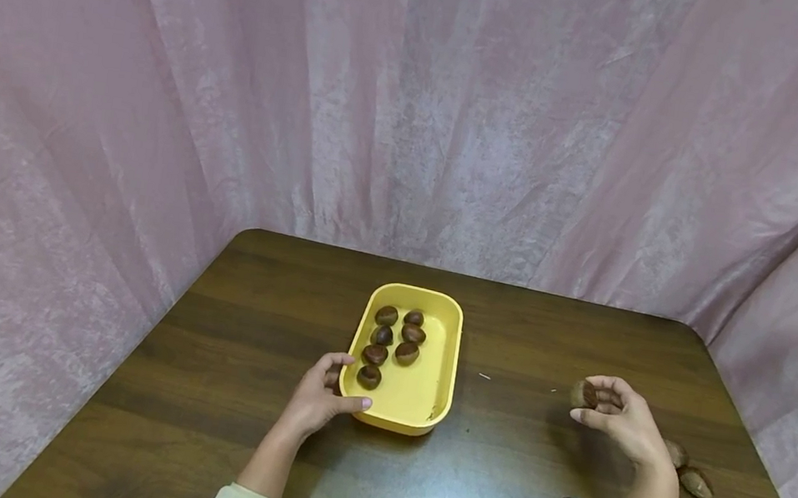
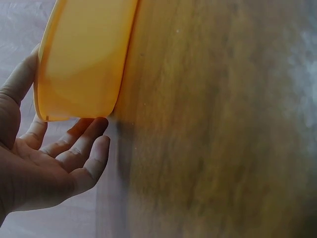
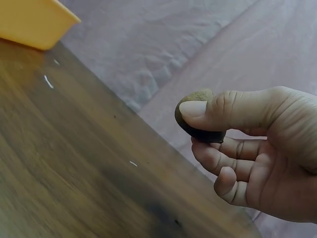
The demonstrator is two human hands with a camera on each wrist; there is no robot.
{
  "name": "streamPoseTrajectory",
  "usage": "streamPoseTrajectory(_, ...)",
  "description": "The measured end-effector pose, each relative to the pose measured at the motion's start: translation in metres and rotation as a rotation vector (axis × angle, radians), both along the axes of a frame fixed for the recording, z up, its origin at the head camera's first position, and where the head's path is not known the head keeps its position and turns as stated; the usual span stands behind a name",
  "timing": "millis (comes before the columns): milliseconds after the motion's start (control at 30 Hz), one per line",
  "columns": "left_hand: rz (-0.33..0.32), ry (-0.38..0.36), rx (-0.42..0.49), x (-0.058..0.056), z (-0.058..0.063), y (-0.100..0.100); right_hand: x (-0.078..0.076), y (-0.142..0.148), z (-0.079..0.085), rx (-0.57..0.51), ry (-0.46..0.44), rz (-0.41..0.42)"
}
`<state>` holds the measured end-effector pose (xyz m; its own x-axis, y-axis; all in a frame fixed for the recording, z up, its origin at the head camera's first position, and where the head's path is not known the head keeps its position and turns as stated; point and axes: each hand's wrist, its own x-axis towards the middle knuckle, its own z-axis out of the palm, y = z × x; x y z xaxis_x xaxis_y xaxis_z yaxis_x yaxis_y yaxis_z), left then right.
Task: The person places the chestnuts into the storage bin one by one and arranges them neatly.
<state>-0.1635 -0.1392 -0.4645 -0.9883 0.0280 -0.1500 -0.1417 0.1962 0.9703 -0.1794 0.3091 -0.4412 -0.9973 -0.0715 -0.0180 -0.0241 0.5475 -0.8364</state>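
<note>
A yellow plastic tray (image 1: 441, 347) sits on the table with several brown chestnuts (image 1: 375, 354) in two columns along its left side. My left hand (image 1: 319, 398) grips the tray's near left corner, thumb over the rim and fingers along the outer wall. The left wrist view shows the tray's wall (image 2: 84, 64) between that thumb and the fingers. Off to the right of the tray, my right hand (image 1: 622, 417) pinches one chestnut (image 3: 202, 119) between thumb and fingers, raised above the table. Its pale, rough base shows beside the thumb.
Three loose chestnuts (image 1: 696, 483) lie on the table by my right forearm, one partly behind it. Small pale scraps (image 1: 484, 375) dot the dark wooden table (image 1: 272, 291). Pink curtains (image 1: 416, 117) hang behind the table's far edge.
</note>
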Motion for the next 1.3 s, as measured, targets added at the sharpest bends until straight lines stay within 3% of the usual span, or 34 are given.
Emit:
streamPoseTrajectory(333,0.002,0.009,0.003,-0.001,-0.001,0.002,-0.012,-0.02,0.001,-0.09,0.022,0.061)
streamPoseTrajectory(633,-0.043,0.032,0.078,0.0,-0.002,0.001,-0.021,-0.044,0.007,-0.158,0.013,0.135)
streamPoseTrajectory(967,-0.042,0.021,0.06,0.0,-0.003,0.002,-0.031,-0.063,0.016,-0.228,-0.038,0.234)
streamPoseTrajectory(1300,-0.035,0.021,0.025,-0.001,-0.002,0.0,-0.045,-0.082,0.017,-0.207,-0.024,0.281)
